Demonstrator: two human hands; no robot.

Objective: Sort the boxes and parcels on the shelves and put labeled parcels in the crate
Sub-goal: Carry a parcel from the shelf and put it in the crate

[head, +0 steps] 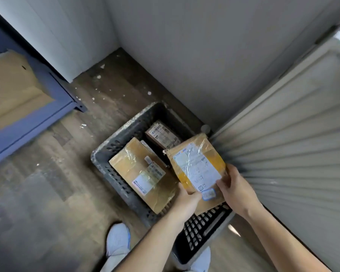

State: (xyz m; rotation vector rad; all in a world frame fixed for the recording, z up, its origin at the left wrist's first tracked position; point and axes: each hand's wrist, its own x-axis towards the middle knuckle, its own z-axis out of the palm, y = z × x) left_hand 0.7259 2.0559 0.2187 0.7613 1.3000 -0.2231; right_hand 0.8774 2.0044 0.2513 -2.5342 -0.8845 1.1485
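Currently: one labelled parcel (pixel 196 167), held over the crate (pixel 116 179), not yet in. My left hand (pixel 186 200) and right hand (pixel 237 190) both grip its near edge, fingers (pixel 222 183) pinched on it. Risk: released here, it could land on the large box (pixel 137 169), tilt and spill over the rim.

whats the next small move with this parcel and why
Probably lower the parcel into the crate and let go. The left hand and right hand hold its near edge right above the crate, its white label shows, and a large box and a small box, both labelled, already lie inside.
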